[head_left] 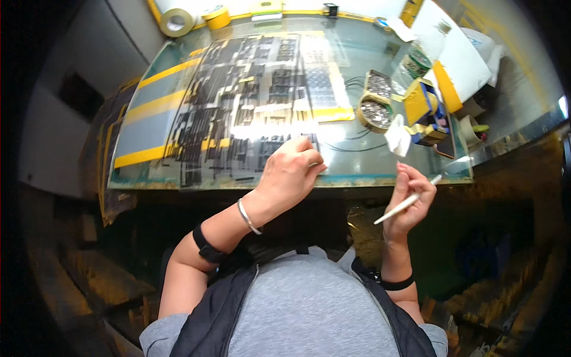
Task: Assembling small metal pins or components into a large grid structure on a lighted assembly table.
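My left hand (290, 169) is closed in a pinch over the front part of the glass-topped table (357, 169), at the right edge of a broad layout of dark strips (238, 95). Whatever its fingertips hold, if anything, is hidden. Just past the front edge, further right, my right hand (413, 199) is raised with a slim white pen-like stick (395, 212) lodged across its fingers. The stick's thin end points down to the left. Thumb and forefinger of that hand come together at the top; anything tiny between them is too small to tell.
Two containers of small shiny pieces, a round tin (375, 114) and a squarer box (378, 85), stand at the right. Near them are a crumpled white tissue (398, 135), a blue-and-yellow holder (425, 116) and thin dark wires (345, 146). Tape rolls (176, 22) sit at the back left.
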`<state>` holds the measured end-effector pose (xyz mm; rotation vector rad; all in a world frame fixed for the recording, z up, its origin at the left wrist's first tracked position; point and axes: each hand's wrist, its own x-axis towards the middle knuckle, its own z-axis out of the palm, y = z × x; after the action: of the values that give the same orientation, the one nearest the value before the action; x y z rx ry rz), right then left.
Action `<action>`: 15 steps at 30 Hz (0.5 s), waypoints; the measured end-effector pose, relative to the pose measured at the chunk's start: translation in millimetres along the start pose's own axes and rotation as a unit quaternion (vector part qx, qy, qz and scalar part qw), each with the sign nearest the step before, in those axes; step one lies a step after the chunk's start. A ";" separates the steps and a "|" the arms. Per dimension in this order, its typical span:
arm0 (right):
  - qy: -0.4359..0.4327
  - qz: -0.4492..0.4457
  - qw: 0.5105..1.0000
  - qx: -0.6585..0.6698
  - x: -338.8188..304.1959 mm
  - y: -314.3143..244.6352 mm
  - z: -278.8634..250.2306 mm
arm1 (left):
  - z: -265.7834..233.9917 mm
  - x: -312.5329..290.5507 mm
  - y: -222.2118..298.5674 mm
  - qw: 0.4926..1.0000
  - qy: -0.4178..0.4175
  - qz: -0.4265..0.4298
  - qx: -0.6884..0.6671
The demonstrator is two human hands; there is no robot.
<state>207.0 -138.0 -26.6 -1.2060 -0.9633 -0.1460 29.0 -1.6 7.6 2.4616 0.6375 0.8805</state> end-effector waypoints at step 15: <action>0.253 0.050 0.866 -0.428 10.6 90.6 -158.6 | 3.4 6.8 0.7 0.996 -0.080 -0.029 0.033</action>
<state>352.1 -230.3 -89.1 -1.8924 -0.3409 -0.8345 36.1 0.8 8.8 2.5262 0.6867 0.6424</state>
